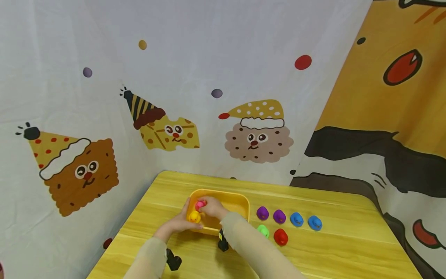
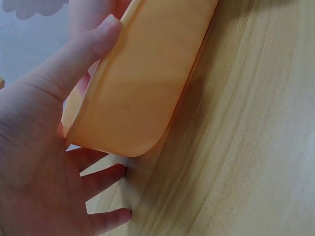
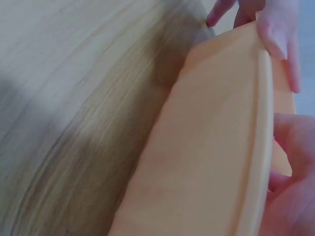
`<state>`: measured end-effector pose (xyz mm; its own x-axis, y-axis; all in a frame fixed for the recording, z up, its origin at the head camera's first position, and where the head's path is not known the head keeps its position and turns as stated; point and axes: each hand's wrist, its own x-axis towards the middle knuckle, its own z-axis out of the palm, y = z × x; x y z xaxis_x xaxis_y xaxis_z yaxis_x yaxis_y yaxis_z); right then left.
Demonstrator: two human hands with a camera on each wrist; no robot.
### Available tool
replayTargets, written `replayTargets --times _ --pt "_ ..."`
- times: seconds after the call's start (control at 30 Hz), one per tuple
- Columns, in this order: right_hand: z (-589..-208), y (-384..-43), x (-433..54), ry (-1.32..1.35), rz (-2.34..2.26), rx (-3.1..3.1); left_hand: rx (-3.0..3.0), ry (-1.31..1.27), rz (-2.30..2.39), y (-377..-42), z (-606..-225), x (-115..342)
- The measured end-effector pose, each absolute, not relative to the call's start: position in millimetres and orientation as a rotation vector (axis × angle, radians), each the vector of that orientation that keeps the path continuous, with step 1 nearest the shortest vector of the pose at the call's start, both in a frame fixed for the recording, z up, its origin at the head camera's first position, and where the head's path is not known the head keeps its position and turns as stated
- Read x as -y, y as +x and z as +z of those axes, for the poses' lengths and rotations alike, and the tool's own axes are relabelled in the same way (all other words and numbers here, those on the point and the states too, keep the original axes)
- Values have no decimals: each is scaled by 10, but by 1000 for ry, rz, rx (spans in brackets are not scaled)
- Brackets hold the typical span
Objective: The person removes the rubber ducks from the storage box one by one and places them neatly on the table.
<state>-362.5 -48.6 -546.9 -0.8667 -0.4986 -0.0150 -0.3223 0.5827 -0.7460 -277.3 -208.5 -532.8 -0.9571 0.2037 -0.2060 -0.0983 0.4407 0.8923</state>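
Note:
An orange-yellow plastic bin (image 1: 237, 195) stands on the table. My left hand (image 1: 179, 223) holds its left end, the thumb over the front rim and the other fingers around the corner; in the left wrist view the lower fingers (image 2: 103, 182) are spread beside the bin wall. My right hand (image 1: 213, 208) reaches inside and pinches a pink toy duck (image 1: 200, 204). Just in front of that duck, a yellow toy duck (image 1: 194, 217) sits in the bin's left end. From the right wrist view, the bin's wall (image 3: 206, 132) hides the ducks and part of the right hand.
Right of the bin stand two purple ducks (image 1: 263, 213), two blue ducks (image 1: 297, 219), a red duck (image 1: 280, 237) and a green duck (image 1: 263, 231), partly hidden by the right sleeve. The wooden table (image 1: 348, 240) meets a cartoon-printed cloth (image 1: 209, 58) behind.

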Motion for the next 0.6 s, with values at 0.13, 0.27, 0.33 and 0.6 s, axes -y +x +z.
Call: replayTargets --times 0.13,0.27,0.33,0.6 --pt "-5491 -3638 461 -642 -1195 -2598 -2393 90 1555 -2785 -5322 2077" --pt "-5578 -3680 425 -664 -1217 -2623 -2391 85 1553 -2784 -5305 2073" --pt "-5613 -3694 413 -684 -1217 -2642 -2384 80 1555 -2785 -5306 2074" --pt "-5480 -3566 417 -585 -1203 -2624 -2378 79 1544 -2790 -5336 2085"
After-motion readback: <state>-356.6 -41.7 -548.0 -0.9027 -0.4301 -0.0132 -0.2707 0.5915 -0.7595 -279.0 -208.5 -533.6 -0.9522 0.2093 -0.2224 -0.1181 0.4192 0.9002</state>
